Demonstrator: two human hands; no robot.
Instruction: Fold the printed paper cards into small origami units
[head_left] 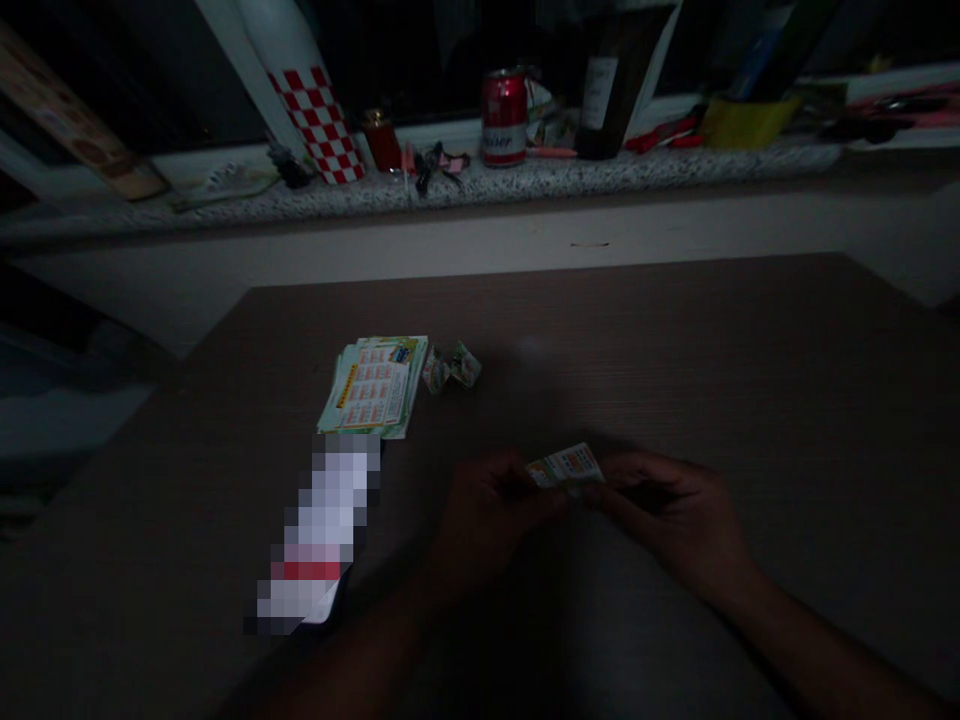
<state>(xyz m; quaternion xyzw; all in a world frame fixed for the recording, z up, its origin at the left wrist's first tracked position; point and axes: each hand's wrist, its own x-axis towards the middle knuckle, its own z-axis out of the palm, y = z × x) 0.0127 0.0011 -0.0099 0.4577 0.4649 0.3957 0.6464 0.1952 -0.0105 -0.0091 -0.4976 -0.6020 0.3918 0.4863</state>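
Both hands pinch a small printed paper card (568,464) above the table, its far part showing between them. My left hand (491,510) grips its left edge with thumb and fingers. On the right edge, my right hand (667,505) holds it the same way. Dim light hides whether the paper is folded underneath. Beyond and left of the hands lies a stack of green and white printed cards (375,390). Two small folded paper pieces (465,366) stand beside that stack, on its right.
A phone with a blurred, lit screen (322,530) lies left of my left hand, below the stack. Behind the brown table (712,350) runs a stone windowsill (420,190) with a red can (504,118), a checkered bottle (319,125), a dark bottle (600,95) and a yellow container (750,122).
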